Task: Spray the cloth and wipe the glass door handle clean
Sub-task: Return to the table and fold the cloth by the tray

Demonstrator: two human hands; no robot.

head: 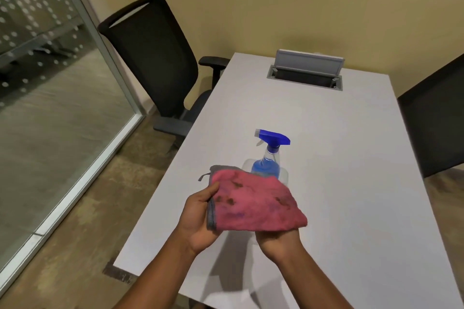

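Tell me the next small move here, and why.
Probably free the right hand and reach for the spray bottle: both hands hold the pink cloth above the table, while the bottle stands untouched just behind it.

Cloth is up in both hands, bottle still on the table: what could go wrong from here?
1. Both hands hold the cloth: the left hand grips its edge, the right hand is under it. Freeing one to take the bottle may let the cloth sag or drop.
2. The cloth hangs just in front of the bottle, hiding its base; a blind reach could tip it on the table.
3. The cloth shows dark stains, which may smear the handle.
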